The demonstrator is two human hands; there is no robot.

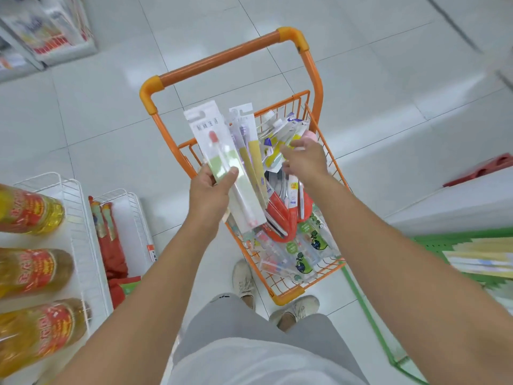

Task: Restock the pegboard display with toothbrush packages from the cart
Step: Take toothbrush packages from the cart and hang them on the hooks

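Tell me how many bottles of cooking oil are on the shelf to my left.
3 show, stacked down the left edge: top bottle, middle bottle, bottom bottle. All are cut off by the frame, so more may sit out of view.

A white tiled floor (105,107) fills most of the frame. An orange wire cart (330,173) stands on it at centre, heaped with toothbrush packages (302,245). At lower left, a white shelf (83,245) carries bottles of cooking oil (30,212) and red packets (111,245) in wire bins.

Oil bottles (27,262) cut off left, labels blurred.
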